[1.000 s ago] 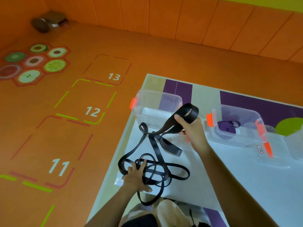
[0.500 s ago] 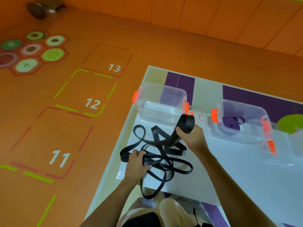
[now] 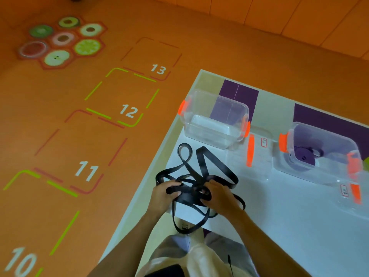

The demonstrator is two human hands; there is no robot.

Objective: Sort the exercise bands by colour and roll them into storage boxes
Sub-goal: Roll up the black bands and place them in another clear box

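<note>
Down at the surface (image 3: pixel 289 216) now, my right grip (image 3: pixel 219 194) joins my left grip (image 3: pixel 162 194), both clasping the tangled black band (image 3: pixel 202 160); tugging could tighten knots.

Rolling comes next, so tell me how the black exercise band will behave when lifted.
Likely floppy: the black exercise band lies in slack loops, one drooping over the table edge. Probably tangle-prone: strands cross between the left hand and right hand gripping it.
</note>
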